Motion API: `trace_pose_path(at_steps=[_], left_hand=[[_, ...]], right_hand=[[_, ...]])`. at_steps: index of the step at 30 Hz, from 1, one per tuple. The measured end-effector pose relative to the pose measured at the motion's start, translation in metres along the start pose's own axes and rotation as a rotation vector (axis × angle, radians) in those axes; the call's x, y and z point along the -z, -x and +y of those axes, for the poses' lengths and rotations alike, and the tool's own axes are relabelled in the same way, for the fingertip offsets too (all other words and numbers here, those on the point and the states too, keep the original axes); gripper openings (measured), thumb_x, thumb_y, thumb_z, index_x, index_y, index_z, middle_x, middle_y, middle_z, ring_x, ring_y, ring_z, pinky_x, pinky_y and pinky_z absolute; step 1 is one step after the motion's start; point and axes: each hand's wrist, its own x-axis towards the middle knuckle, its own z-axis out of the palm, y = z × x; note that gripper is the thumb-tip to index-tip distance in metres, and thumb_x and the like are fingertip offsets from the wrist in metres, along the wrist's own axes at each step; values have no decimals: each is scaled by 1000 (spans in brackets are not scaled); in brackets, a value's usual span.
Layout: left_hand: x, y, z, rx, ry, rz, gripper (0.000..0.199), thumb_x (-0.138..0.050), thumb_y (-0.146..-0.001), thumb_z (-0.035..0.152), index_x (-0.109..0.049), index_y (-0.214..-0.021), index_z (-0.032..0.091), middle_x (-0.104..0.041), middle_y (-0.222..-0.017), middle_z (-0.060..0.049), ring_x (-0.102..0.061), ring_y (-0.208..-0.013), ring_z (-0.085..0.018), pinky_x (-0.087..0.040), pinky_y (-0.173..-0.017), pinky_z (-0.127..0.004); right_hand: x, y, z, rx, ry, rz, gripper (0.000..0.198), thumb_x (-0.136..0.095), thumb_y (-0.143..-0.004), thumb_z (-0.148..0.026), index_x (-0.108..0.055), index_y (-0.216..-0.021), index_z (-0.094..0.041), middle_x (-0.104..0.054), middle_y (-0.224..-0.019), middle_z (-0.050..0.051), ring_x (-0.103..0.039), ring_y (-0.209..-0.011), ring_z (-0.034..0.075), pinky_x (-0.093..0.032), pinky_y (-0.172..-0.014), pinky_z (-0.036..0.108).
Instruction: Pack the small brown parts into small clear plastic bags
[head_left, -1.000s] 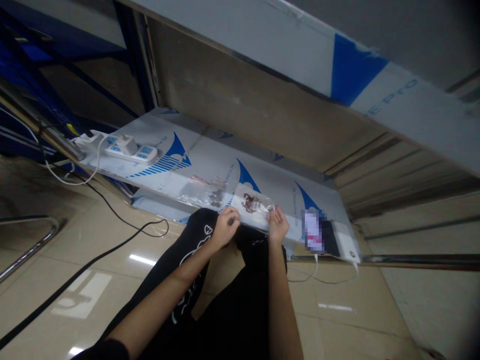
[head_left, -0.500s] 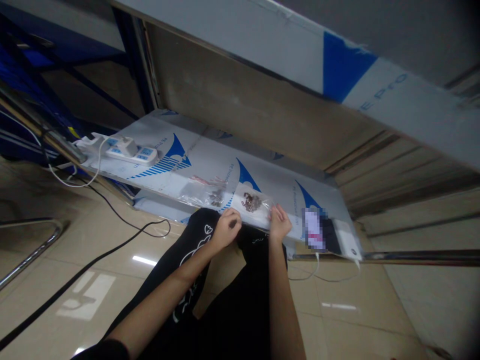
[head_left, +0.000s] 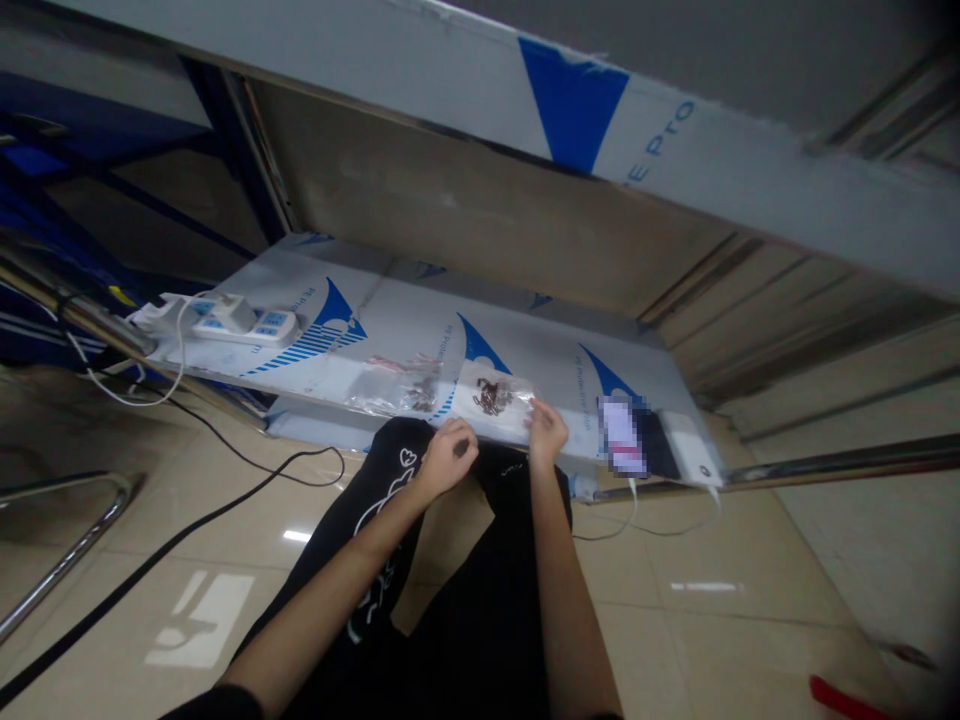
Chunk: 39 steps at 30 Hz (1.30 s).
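Observation:
A clear plastic bag of small brown pieces lies near the shelf's front edge. My right hand pinches the bag's right edge between thumb and fingers. Close to the bag's front left corner, my left hand has its fingers curled closed. A dark spot shows inside that curl; whether it is a small object or shadow is unclear. To the left lies a second clear bag, with small grey pieces and thin reddish strips by its upper edge.
The shelf wears printed protective film. A white power strip with plugs sits at its left end. Toward the right lie a phone and a white device with cables. An upper shelf overhangs; a black cable crosses the floor.
The camera view has shifted and tilted slightly, so the shelf sits a little further left. Both hands keep nearly the same pose around the bag of brown pieces.

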Motion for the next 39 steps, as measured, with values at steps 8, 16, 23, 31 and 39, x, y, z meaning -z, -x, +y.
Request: trace_pose_path(at_steps=[8,16,23,31,39], left_hand=[[-11,4,-11,81,31,-39,40,-46,-76,14,-47,-116,21,-58,-91,-2,-51,-67,-10,-43,-66,-24],[-3,-1,-4,66,38,150,32,-56,-76,27,-54,-107,20,-43,-121,-9,-47,-104,-20,-44,-77,-28],[1,-3,-3,152,97,181,22,-43,-85,29,-57,-73,16,-47,-104,-7,-48,-100,-18,-42,-78,-28],[-5,-3,-4,143,138,33,19,-45,-84,31,-55,-76,17,-51,-88,-4,-49,-87,-15,-39,-77,-26],[-1,-9,-9,197,216,208,19,-45,-84,32,-54,-78,17,-52,-86,-4,-50,-86,-15,-40,-69,-23]], right_hand=[[12,2,-6,-254,-213,-112,39,-61,-61,-33,-66,-95,-13,-65,-99,10,-63,-77,17,-48,-52,21],[14,32,-11,-370,-183,-641,29,-63,-60,-30,-69,-86,-17,-64,-65,1,-43,-44,5,-27,-36,16],[13,52,-17,-172,-79,-549,42,-51,-72,-52,-69,-86,-17,-66,-89,7,-56,-63,13,-40,-44,21],[11,49,-15,-94,-149,-585,28,-68,-62,-40,-68,-77,-17,-69,-77,5,-62,-69,17,-48,-70,30],[4,58,-21,-98,-147,-623,20,-64,-67,-36,-65,-71,-16,-64,-64,1,-56,-56,13,-45,-60,26]])
